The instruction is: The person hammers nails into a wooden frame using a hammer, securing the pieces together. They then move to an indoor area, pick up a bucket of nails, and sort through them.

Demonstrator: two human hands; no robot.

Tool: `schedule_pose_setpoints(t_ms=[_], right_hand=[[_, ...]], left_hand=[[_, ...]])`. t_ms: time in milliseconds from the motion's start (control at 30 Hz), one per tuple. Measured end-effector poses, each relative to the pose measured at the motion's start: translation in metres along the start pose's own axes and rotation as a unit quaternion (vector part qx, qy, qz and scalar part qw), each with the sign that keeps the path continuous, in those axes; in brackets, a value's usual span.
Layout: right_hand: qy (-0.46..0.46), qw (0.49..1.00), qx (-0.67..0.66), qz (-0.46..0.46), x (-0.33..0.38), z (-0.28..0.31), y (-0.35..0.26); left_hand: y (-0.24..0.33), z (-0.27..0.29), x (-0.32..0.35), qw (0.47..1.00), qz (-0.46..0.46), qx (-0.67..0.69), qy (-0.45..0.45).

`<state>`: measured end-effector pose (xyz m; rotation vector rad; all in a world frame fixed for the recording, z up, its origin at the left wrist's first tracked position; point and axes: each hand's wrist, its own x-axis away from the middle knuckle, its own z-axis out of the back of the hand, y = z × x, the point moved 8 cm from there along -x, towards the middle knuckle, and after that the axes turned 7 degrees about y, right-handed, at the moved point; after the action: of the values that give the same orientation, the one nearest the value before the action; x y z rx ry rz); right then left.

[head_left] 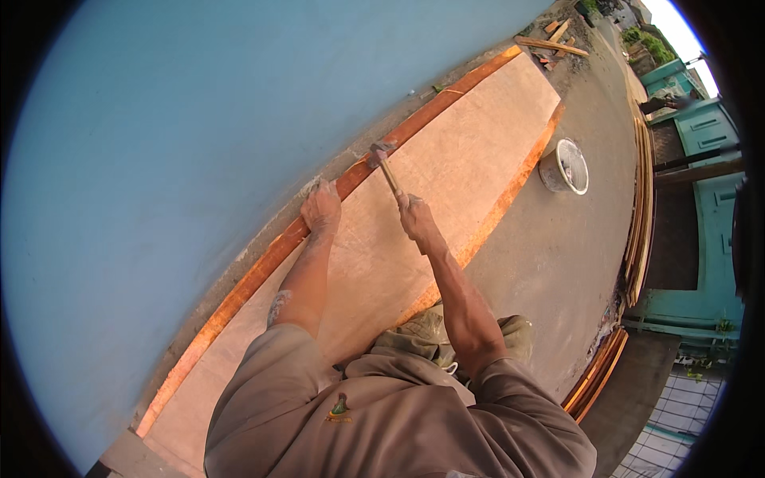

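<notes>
My right hand is closed round the wooden handle of a hammer. The hammer's head meets or hovers just over a reddish-brown wooden strip; which of the two I cannot tell. My left hand is closed over the same strip, a little nearer to me, with its fingertips partly hidden at the wall side. This strip runs along the left edge of a long, pale brown panel. Another wooden edge lines the panel's right side. Whether a nail stands under the hammer cannot be made out.
A pale blue wall rises close along the left. On the grey concrete ground to the right stands a whitish bucket. Long timber strips lie farther right, before a turquoise wall. Wood scraps are scattered at the far end.
</notes>
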<state>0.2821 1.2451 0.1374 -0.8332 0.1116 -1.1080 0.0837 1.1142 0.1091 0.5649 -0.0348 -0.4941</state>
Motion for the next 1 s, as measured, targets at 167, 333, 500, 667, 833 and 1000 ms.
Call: schedule_pose_setpoints(t_ms=[167, 333, 500, 667, 833, 1000], right_hand=[[0.050, 0.993, -0.104, -0.004, 0.077, 0.047, 0.005], [0.092, 0.975, -0.200, -0.012, 0.151, 0.075, 0.096], [0.144, 0.946, -0.290, -0.027, 0.177, 0.114, 0.145], [0.241, 0.916, -0.321, 0.011, 0.181, 0.169, 0.177], [0.267, 0.878, -0.391, 0.075, 0.174, 0.214, 0.193], [0.261, 0.926, -0.258, 0.090, 0.199, 0.277, 0.187]], left_hand=[[-0.001, 0.011, -0.003, 0.999, 0.051, -0.010, 0.015], [0.007, 0.019, 0.011, 0.987, 0.095, 0.049, 0.116], [0.127, -0.085, 0.164, 0.695, 0.354, 0.601, -0.175], [0.251, -0.101, 0.279, 0.537, 0.430, 0.672, -0.276], [0.313, -0.079, 0.291, 0.505, 0.394, 0.701, -0.313], [0.321, -0.079, 0.322, 0.456, 0.497, 0.688, -0.269]])
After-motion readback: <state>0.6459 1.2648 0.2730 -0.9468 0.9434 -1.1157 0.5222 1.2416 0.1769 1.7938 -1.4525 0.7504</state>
